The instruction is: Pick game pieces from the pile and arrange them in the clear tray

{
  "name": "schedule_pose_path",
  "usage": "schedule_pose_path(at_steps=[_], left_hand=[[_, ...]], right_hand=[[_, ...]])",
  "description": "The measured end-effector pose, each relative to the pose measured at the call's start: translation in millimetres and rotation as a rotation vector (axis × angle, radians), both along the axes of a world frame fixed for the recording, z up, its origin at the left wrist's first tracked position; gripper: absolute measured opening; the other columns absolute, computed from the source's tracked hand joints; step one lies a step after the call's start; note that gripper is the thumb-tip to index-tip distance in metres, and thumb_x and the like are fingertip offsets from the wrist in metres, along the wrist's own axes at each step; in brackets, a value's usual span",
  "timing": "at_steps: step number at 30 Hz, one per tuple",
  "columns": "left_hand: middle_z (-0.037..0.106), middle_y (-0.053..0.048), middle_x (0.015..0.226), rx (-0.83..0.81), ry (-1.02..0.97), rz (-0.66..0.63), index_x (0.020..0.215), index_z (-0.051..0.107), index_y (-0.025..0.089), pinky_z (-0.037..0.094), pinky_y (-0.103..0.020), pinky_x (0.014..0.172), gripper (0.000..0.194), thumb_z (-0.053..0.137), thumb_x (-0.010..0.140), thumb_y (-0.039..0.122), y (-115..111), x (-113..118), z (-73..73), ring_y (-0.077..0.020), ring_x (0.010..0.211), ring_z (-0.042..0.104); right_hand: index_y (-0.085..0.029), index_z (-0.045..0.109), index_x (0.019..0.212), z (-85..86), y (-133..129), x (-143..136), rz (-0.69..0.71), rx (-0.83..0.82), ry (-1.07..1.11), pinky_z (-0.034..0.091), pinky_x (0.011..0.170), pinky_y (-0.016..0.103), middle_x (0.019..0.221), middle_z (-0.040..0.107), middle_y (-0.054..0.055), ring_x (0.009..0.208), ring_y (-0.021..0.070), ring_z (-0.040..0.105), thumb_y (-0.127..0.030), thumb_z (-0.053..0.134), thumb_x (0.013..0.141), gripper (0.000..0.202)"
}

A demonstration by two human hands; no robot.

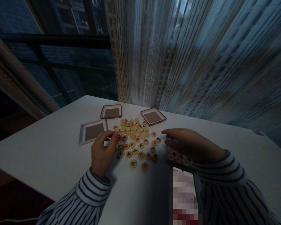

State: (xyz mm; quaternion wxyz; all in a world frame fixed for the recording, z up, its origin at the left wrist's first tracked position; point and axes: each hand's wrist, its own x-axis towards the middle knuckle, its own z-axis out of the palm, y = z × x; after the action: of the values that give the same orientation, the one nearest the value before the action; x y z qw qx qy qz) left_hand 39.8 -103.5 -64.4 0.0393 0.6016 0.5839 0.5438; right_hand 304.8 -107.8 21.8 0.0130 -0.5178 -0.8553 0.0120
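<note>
Many round Chinese chess pieces [135, 151] lie in a spread on the white table, some with red or black characters upward, others blank side up in a heap toward the back. My left hand [103, 150] is at the left edge of the spread, thumb and forefinger pinched together by the pieces; whether a piece is between them is hidden. To the right, my right hand [189, 142] hovers with fingers stretched out and thumb apart, holding nothing that shows. Below it, a box [170, 162] holds rows of red-character pieces, partly covered by the hand and sleeve.
Three shallow open trays or lids stand behind and left of the pieces: a left one [81, 137], a back one [103, 112] and a right one [164, 119]. A phone-like device [186, 190], its screen blurred, is at the front right. Curtains [154, 62] hang behind the table [58, 134].
</note>
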Motion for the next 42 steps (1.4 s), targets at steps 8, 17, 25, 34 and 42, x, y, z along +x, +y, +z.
schedule_pose_path(at_steps=[8, 17, 25, 34, 42], left_hand=[[0.063, -0.002, 0.076, -0.013, 0.011, -0.004, 0.08, 0.063, 0.017, 0.047, -0.024, 0.064, 0.019, 0.052, 0.079, 0.032, 2, 1, -1.7, -0.0135, 0.067, 0.056], [0.064, -0.002, 0.075, -0.051, 0.013, -0.055, 0.079, 0.063, 0.017, 0.047, -0.025, 0.065, 0.022, 0.051, 0.079, 0.035, 1, 5, -2.0, -0.0142, 0.066, 0.057], [0.066, -0.005, 0.081, -0.085, 0.068, -0.266, 0.081, 0.063, 0.018, 0.049, -0.03, 0.071, 0.019, 0.052, 0.079, 0.034, -1, 15, 8.9, -0.0174, 0.076, 0.061], [0.067, -0.008, 0.098, -0.232, 0.347, -0.451, 0.097, 0.064, 0.019, 0.047, -0.036, 0.083, 0.023, 0.056, 0.077, 0.029, 20, 30, 26.9, -0.0225, 0.093, 0.061], [0.067, -0.008, 0.1, -0.234, 0.648, -0.604, 0.098, 0.063, 0.018, 0.043, -0.037, 0.087, 0.022, 0.055, 0.078, 0.022, 39, 63, 32.2, -0.0234, 0.096, 0.058]], right_hand=[[-0.019, 0.055, 0.117, 4.7, -1, -2, -0.015, -0.032, -0.016, 0.048, 0.078, 0.032, 0.105, 0.066, 0.008, 0.093, 0.0209, 0.062, -0.028, 0.045, 0.084, 0.036], [-0.018, 0.056, 0.116, 1.0, 3, 1, -0.041, -0.062, 0.02, 0.045, 0.081, 0.034, 0.108, 0.065, 0.009, 0.097, 0.0231, 0.06, -0.028, 0.043, 0.083, 0.036], [-0.017, 0.058, 0.113, -1.8, 6, 1, -0.059, -0.055, 0.007, 0.046, 0.081, 0.036, 0.107, 0.065, 0.01, 0.098, 0.0245, 0.06, -0.027, 0.042, 0.083, 0.036], [-0.018, 0.06, 0.11, -8.5, 11, 2, -0.055, -0.03, -0.006, 0.046, 0.08, 0.035, 0.105, 0.066, 0.01, 0.096, 0.0237, 0.061, -0.028, 0.042, 0.083, 0.033], [-0.018, 0.059, 0.111, -6.6, 11, 2, -0.118, -0.053, -0.03, 0.044, 0.082, 0.034, 0.108, 0.065, 0.011, 0.098, 0.0238, 0.06, -0.028, 0.041, 0.083, 0.035]])
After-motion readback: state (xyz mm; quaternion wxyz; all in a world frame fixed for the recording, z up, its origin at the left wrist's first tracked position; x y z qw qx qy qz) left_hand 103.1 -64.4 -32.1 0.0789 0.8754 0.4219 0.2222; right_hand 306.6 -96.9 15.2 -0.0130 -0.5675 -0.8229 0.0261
